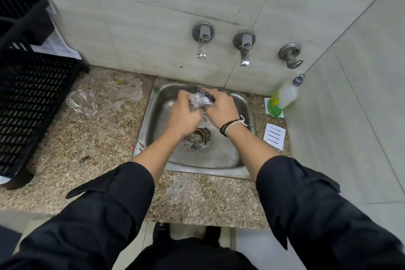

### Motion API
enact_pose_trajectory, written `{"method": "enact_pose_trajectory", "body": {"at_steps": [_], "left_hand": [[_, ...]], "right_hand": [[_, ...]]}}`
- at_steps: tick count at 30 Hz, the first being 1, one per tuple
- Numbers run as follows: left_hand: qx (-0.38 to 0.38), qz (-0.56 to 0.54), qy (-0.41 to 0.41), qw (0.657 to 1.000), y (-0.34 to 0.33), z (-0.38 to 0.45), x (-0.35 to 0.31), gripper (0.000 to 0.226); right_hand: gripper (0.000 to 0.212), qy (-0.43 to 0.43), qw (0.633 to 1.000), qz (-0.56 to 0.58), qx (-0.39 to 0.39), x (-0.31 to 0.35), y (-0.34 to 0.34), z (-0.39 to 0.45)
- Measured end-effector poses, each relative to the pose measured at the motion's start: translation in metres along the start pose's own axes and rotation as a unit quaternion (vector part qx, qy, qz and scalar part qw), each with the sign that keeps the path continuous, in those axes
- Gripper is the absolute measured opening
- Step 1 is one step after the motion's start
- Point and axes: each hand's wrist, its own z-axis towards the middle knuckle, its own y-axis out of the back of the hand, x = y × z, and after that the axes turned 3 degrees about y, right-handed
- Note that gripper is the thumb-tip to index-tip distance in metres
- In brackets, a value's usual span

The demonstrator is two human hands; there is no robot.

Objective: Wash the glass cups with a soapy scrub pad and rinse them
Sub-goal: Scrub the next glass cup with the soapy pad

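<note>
1. A black slatted crate [28,85] stands at the far left of the speckled stone table [87,149], with some printed paper [59,44] tucked behind it against the tiled wall.
2. Just to the right of the crate, a clear glass cup [82,103] lies tipped on the table, its open mouth turned toward the crate, well apart from both hands.
3. A small steel sink [221,155] is set into the table right of that cup, its round drain [199,136] showing between the two forearms.
4. The left hand [183,114] is over the sink bowl, fingers curled round a second glass cup [200,103], gripping it from the left side.
5. The right hand [221,109] meets it from the other side, fingers closed on a dark scrub pad [207,94] pressed against the top of that cup; how much of the pad is inside the cup cannot be told.
6. The right wrist wears dark and pale bands [232,126].
7. Two metal taps [202,38] jut from the wall above the sink, and a third metal fitting [290,55] sits further right.
8. A bottle of green liquid [282,98] leans in the right corner beside the sink.
9. A white card with dark lines [274,136] lies on the table near that bottle.
</note>
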Motion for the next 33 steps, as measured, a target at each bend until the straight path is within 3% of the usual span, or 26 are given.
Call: {"method": "enact_pose_trajectory", "body": {"at_steps": [4,7,13,17,20,24,26,29,31,33], "left_hand": [[-0.001,-0.039,0.006,0.999,0.009,0.006,0.0,0.035],[0.015,-0.036,-0.015,0.999,0.004,0.005,-0.004,0.033],[-0.004,-0.145,0.067,0.987,-0.003,0.002,0.008,0.046],[-0.019,-0.213,0.093,0.972,-0.015,-0.006,0.001,0.033],[-0.027,-0.28,0.138,0.95,-0.016,-0.003,0.001,0.046],[0.034,-0.297,0.132,0.945,-0.023,0.001,-0.005,0.049],[0.023,-0.263,0.135,0.955,-0.018,-0.004,-0.011,0.064],[-0.024,-0.147,0.048,0.988,-0.006,-0.003,-0.004,0.09],[0.033,-0.072,0.008,0.997,-0.003,0.007,-0.007,0.07],[0.051,-0.07,0.028,0.996,-0.004,0.021,-0.009,0.046]], "right_hand": [[0.041,0.0,0.996,0.039,-0.077,0.01,-0.003,-0.018],[0.041,-0.033,0.993,0.08,-0.083,0.01,-0.003,-0.013],[0.042,-0.05,0.988,0.089,-0.115,0.023,-0.005,-0.023],[0.04,-0.136,0.976,0.133,-0.103,0.024,-0.003,-0.017],[0.038,-0.164,0.962,0.176,-0.132,0.026,-0.008,-0.028],[0.027,-0.232,0.932,0.218,-0.175,0.024,-0.007,-0.027],[0.034,-0.203,0.949,0.17,-0.172,0.023,0.001,-0.023],[0.039,-0.127,0.978,0.045,-0.157,0.021,0.011,-0.017],[0.043,-0.083,0.988,-0.021,-0.132,0.028,0.018,-0.018],[0.043,-0.045,0.988,-0.053,-0.136,0.034,0.02,-0.023]]}}
